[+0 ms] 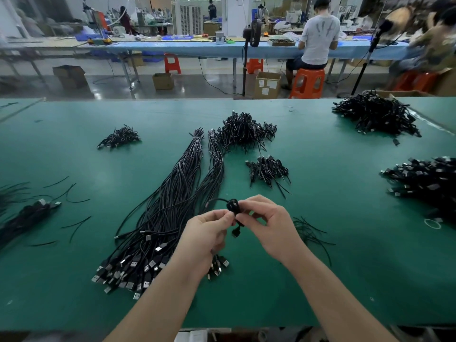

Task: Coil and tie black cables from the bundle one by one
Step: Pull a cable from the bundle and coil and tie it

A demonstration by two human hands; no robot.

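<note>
Both hands meet just above the green surface (345, 243), near centre, w/ one small coiled black cable (234, 205) pinched between them. Left hand (209, 233) has fingertips curled onto the coil's lower left; right hand (267, 222) grips it from the right, thumb and forefinger closed on it. A plug end (235, 233) hangs below the coil, and a loose tail arcs off toward 9 o'clock. At 8 o'clock from the coil lies the long bundle (172, 206) of uncoiled cables, USB plugs fanned at its near end, far end tied at 12 o'clock. Finished coils sit in piles: small pile (267, 169) at 1 o'clock, bigger heap (244, 132) at 12, another (375, 117) far at 2, one (424, 181) at 3. Loose black ties (311, 233) lie just right of the right hand.
</note>
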